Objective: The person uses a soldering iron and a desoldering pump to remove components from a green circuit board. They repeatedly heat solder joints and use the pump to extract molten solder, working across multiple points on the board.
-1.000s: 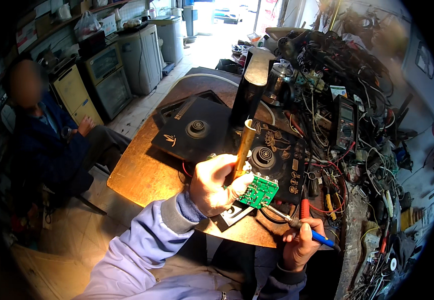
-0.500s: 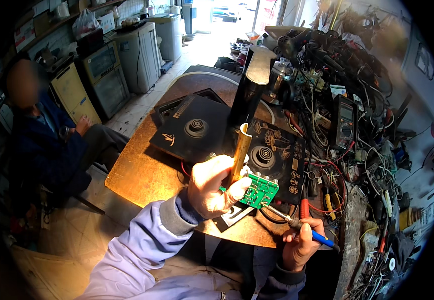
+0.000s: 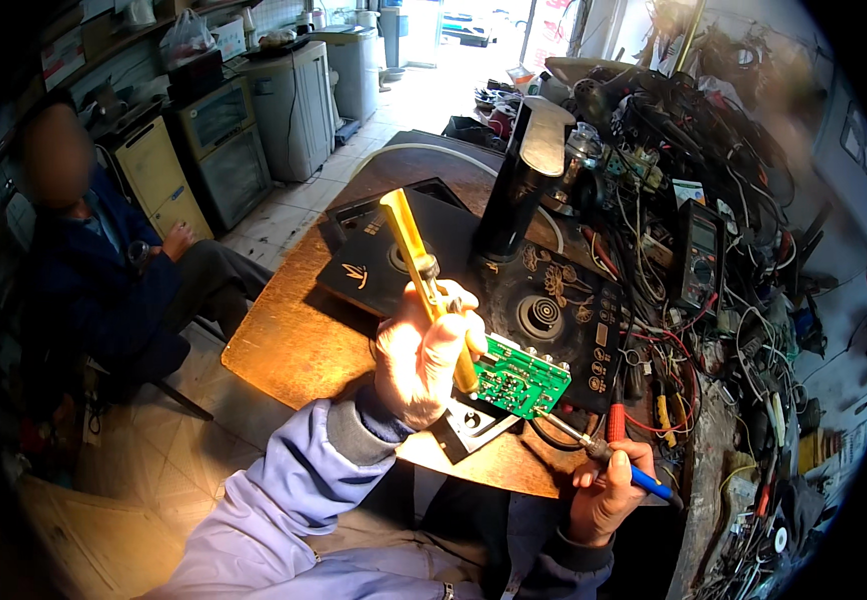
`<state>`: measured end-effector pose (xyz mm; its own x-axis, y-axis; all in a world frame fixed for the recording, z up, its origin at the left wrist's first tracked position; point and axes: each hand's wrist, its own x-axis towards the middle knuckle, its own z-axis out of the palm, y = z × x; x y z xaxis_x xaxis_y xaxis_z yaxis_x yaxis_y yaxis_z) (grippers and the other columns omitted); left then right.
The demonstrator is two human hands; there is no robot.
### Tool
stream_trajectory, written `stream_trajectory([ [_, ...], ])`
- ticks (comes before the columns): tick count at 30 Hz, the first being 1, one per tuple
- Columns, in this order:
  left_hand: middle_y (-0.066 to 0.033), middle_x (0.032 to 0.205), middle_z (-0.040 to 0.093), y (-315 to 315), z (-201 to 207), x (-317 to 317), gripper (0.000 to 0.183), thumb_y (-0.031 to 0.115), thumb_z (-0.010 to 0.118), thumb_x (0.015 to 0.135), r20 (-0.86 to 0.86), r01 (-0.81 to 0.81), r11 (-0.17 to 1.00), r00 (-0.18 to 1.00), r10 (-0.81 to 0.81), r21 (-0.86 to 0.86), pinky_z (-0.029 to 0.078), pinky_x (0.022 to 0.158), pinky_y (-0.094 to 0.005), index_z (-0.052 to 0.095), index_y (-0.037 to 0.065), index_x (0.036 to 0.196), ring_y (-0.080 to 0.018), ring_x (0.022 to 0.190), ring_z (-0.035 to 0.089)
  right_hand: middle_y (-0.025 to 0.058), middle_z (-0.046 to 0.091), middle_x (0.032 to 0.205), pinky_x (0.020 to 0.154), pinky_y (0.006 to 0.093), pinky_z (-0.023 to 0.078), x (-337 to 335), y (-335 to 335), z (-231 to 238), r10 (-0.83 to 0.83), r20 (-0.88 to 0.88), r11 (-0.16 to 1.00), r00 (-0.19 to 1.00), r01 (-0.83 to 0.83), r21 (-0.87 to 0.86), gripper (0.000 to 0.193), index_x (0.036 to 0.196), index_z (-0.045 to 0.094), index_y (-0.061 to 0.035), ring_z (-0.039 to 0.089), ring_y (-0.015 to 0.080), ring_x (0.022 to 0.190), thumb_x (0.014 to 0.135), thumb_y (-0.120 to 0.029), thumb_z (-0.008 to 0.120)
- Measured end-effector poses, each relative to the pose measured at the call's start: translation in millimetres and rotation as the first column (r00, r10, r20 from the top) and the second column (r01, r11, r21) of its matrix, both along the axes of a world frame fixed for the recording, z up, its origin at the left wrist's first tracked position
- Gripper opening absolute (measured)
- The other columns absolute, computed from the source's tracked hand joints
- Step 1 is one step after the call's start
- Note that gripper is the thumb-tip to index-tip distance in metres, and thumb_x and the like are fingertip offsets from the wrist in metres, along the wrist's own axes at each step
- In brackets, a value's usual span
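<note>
My left hand (image 3: pixel 419 355) is closed around a long yellow tube-shaped tool (image 3: pixel 409 235) that looks like a desoldering pump, tilted with its upper end to the left. The tool's lower end comes down beside the left edge of a green circuit board (image 3: pixel 522 380). The board juts out right of my left fingers; whether they also grip it is hidden. My right hand (image 3: pixel 604 490) is wrapped around the blue handle of a soldering iron (image 3: pixel 646 482). Its metal tip meets the board's lower edge, or is very close to it.
Black induction cooktop panels (image 3: pixel 579 290) lie on the wooden table (image 3: pixel 284 330), with a tall black appliance (image 3: pixel 514 185) behind. A multimeter (image 3: pixel 699 255) and tangled cables crowd the right side. A person (image 3: pixel 104 260) sits at the left. A red-handled tool (image 3: pixel 616 422) stands near my right hand.
The yellow tool has swung from nearly upright to leaning left, and its lower end now shows beside the board. The soldering iron stays at the board's lower edge. The whole view has shifted slightly.
</note>
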<state>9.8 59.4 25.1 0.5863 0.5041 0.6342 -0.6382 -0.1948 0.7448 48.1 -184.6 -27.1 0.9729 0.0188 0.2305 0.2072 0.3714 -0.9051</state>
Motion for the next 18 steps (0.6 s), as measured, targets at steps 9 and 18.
stream_trajectory([
  [9,-0.0002,0.068,0.045,20,8,-9,0.035,0.019,0.066,0.091,0.137,0.361,0.890,0.932,-0.335,-0.277,0.033,0.037,-0.0188,0.047,-0.001,0.112,-0.0038,0.044,0.040,0.0040,0.047,0.068,0.041,0.0259,0.044,0,-1,1,-0.008,-0.026,1.000,1.000,0.009,0.017,0.022,0.092,0.052,-0.0014,0.046,0.0119,0.043,0.088,-0.020,0.063],
  [18,0.0058,0.062,0.045,15,10,-16,0.062,-0.003,0.079,0.072,0.012,0.261,0.957,0.965,-0.262,-0.123,0.038,0.052,-0.0187,0.049,-0.005,0.126,-0.0013,0.054,0.042,0.0036,0.048,0.070,0.040,0.0246,0.043,0,-1,1,-0.024,-0.026,1.000,0.999,0.024,-0.010,0.023,0.093,0.053,-0.0024,0.045,0.0112,0.042,0.087,-0.022,0.063],
])
